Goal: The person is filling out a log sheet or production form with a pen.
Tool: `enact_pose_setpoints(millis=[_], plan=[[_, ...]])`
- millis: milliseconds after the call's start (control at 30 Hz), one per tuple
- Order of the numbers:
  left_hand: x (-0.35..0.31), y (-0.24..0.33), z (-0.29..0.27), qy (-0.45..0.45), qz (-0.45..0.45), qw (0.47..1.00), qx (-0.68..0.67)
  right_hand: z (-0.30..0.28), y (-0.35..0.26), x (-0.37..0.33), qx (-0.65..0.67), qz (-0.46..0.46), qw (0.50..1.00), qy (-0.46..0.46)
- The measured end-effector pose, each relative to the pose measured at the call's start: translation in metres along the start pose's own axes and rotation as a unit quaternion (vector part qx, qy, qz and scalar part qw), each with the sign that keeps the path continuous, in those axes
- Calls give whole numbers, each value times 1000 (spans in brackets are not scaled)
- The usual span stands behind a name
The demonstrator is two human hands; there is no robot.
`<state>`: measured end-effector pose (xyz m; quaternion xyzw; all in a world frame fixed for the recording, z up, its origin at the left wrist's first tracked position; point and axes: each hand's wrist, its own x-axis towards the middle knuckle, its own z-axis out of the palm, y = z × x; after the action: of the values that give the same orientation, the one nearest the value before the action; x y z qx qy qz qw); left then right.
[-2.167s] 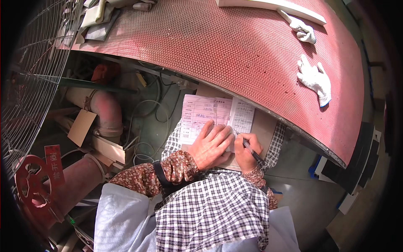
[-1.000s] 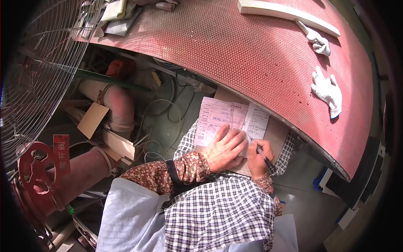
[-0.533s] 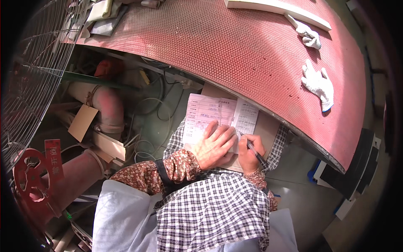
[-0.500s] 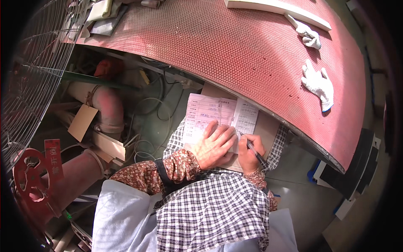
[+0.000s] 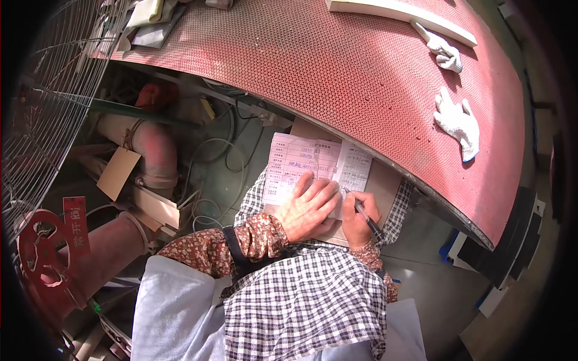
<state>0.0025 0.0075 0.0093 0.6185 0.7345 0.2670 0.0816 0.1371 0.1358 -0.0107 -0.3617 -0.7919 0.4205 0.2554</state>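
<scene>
A pinkish printed form (image 5: pixel 289 157) with handwriting lies on my lap, over a brown cardboard sheet (image 5: pixel 385 180). My left hand (image 5: pixel 308 209) rests flat across its lower part, fingers stretched out. Beside the form is a second white sheet with handwritten lines (image 5: pixel 355 163). On that sheet my right hand (image 5: pixel 360 218) grips a dark pen (image 5: pixel 368 221), its tip touching the paper near my left fingertips. Under the cardboard a black-and-white checked apron (image 5: pixel 307 301) covers my lap.
Ahead stands a red table with a meshed top (image 5: pixel 313 66), carrying two white work gloves (image 5: pixel 457 123) and a pale bar (image 5: pixel 403 18). On the left are a wire guard (image 5: pixel 54 102), a red valve wheel (image 5: pixel 43 253) and thick pipes (image 5: pixel 158 150). Dark stacked slabs (image 5: pixel 506 246) stand at right.
The view has shifted very slightly. Both hands stay almost in the same place on the papers, the pen still in the right one.
</scene>
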Motion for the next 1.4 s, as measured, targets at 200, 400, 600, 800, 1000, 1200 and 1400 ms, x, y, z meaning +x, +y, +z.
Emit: enact_pose_setpoints(millis=[200,400,600,800,1000,1200,1400], plan=[[0,-1,-2,-9,9,1000,14,0,-1,0,2,2,1000,0],[-2,-1,2,-10,4,1000,15,2,1,1,9,-4,1000,5],[-2,-1,5,2,0,1000,7,1,0,1,5,-5,1000,3],[-4,1,10,19,-13,1000,-5,0,-2,1,0,-4,1000,-4],[0,0,2,-15,-4,1000,13,-2,-2,2,-3,-6,1000,-11],[-1,0,5,2,-1,1000,16,-2,-2,1,-12,-1,1000,-9],[-2,0,5,0,-3,1000,18,-1,1,-1,-5,-5,1000,-9]])
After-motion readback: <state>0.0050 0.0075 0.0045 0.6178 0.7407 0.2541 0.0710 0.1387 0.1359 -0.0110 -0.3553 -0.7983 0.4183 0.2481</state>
